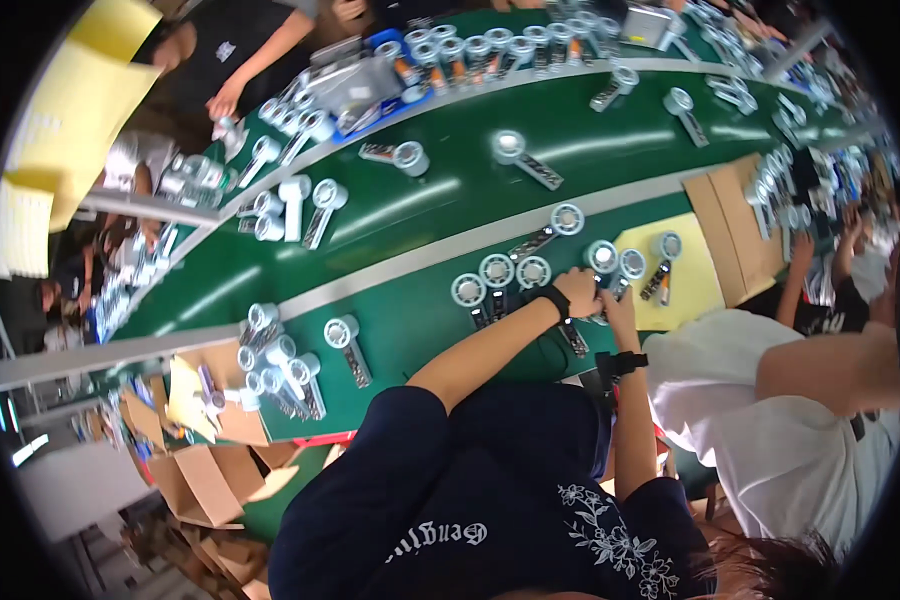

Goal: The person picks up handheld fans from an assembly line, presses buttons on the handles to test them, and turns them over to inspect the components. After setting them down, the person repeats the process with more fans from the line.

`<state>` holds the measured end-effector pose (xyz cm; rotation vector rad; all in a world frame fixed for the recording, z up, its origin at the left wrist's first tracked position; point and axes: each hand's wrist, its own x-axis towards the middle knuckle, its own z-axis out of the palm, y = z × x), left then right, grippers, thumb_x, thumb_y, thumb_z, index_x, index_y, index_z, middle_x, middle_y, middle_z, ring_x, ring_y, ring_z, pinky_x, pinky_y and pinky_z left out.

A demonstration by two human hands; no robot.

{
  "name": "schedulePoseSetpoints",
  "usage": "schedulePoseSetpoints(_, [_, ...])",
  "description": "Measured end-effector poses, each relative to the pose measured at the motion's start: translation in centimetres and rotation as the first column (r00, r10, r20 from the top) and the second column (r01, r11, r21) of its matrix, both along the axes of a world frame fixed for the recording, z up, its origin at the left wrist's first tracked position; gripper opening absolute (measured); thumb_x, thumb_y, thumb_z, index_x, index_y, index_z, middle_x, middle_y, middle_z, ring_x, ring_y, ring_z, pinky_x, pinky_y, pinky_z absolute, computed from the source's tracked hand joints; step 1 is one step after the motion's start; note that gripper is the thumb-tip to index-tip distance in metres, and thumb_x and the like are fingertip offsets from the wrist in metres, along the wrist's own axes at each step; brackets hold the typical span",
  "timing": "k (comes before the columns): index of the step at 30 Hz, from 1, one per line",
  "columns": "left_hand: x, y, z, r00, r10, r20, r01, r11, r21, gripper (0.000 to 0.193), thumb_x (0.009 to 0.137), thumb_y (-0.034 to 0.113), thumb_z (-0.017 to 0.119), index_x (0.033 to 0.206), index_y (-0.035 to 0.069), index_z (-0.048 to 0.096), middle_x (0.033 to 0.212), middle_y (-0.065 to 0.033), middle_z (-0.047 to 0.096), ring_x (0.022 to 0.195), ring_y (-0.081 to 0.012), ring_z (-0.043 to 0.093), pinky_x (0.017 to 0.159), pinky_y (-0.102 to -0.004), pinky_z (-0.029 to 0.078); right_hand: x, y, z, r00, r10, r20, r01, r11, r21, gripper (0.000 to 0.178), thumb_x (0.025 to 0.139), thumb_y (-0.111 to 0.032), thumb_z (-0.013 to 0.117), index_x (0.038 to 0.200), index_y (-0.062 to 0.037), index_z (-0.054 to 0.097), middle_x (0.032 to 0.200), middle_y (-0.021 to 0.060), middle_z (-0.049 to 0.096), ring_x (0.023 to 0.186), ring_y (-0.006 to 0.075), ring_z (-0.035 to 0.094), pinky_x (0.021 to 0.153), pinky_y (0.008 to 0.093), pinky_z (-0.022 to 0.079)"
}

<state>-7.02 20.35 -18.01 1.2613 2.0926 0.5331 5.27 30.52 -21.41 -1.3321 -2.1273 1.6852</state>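
Both my hands are together over the green bench at the right of centre. My left hand [575, 290], with a dark band at its wrist, has its fingers curled at the handle of a pale handheld fan [602, 257]. Close against it, my right hand [618, 308] is also curled at the handles, below a second fan [631, 264]; its exact grip is hidden. Left of my hands stand several similar fans [496, 269] with their dark, open-looking handles toward me. Another fan [668, 245] lies on a yellow sheet [705, 285] to the right.
Beyond a pale rail runs a green conveyor belt [370, 215] carrying scattered fans. A pile of fans [282, 365] and a lone fan [342, 332] lie to the left. Cardboard [735, 225] lies at the right, beside a seated person in white [750, 410]. Open cartons [205, 485] stand lower left.
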Motion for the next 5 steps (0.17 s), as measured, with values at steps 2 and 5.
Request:
schedulePoseSetpoints(2, [-1.1,-2.7,-0.4,1.000,0.023,0.020,-0.025,0.996,0.083,0.051,0.075,0.038,0.060,0.106,-0.001,0.051,0.103,-0.0184,0.058,0.099,-0.0328,0.056,0.077,-0.0457,0.049,-0.4,1.3,-0.4,0.983,0.089,0.162,-0.094,0.995,0.021,0.045,0.082,-0.022,0.059,0.119,-0.0001,0.047,0.095,0.0106,0.060,0.085,0.0164,0.057,0.075,0.0278,0.047])
schedulePoseSetpoints(5, [-3.4,-5.6,2.5,0.999,-0.013,0.035,0.003,0.962,0.274,0.048,0.074,0.038,0.061,0.109,0.005,0.055,0.109,-0.0138,0.056,0.108,-0.0296,0.051,0.082,-0.0460,0.048,-0.2,6.5,-3.1,0.881,0.389,0.270,-0.258,0.872,-0.415,0.045,0.078,-0.025,0.063,0.112,0.0007,0.048,0.104,0.0227,0.061,0.087,0.0253,0.064,0.066,0.0335,0.053])
